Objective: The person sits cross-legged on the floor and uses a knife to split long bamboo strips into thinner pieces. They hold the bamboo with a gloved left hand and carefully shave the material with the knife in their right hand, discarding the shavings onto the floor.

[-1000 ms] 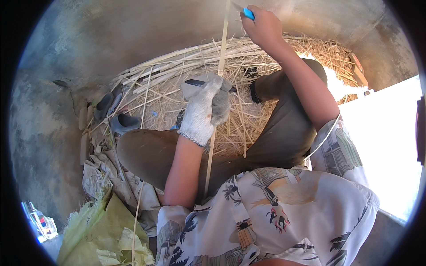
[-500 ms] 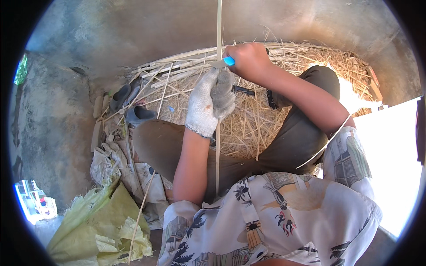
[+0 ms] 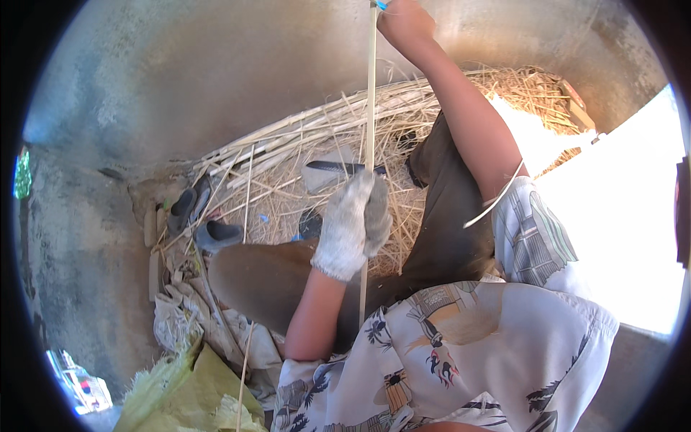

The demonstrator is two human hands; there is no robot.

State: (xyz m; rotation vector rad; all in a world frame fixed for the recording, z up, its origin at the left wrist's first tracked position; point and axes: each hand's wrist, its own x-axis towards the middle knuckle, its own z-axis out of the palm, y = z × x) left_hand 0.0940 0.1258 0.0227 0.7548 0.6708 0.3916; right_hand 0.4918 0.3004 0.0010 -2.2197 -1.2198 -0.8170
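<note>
A long, pale bamboo-like strip (image 3: 371,93) runs upright through the middle of the view, its lower end reaching my shirt. My left hand (image 3: 353,223), in a whitish knitted glove with a grey palm, is closed round its lower part. Far ahead, at the top edge, my bare right hand (image 3: 407,27) is closed on a knife with a blue handle (image 3: 381,5). The knife lies against the strip; most of its blade is cut off by the picture's edge.
Straw-like shavings (image 3: 410,237) and long pale strips (image 3: 288,133) cover the floor between my legs and the wall (image 3: 237,65). A dark blade (image 3: 335,166) lies on a grey slab (image 3: 317,181). Dark shoes (image 3: 218,235) and a yellow-green sack (image 3: 187,392) are at left.
My right hand has moved away from me along the strip with the knife. My gloved left hand sits lower on the view, still round the strip. The dark blade's slab now shows.
</note>
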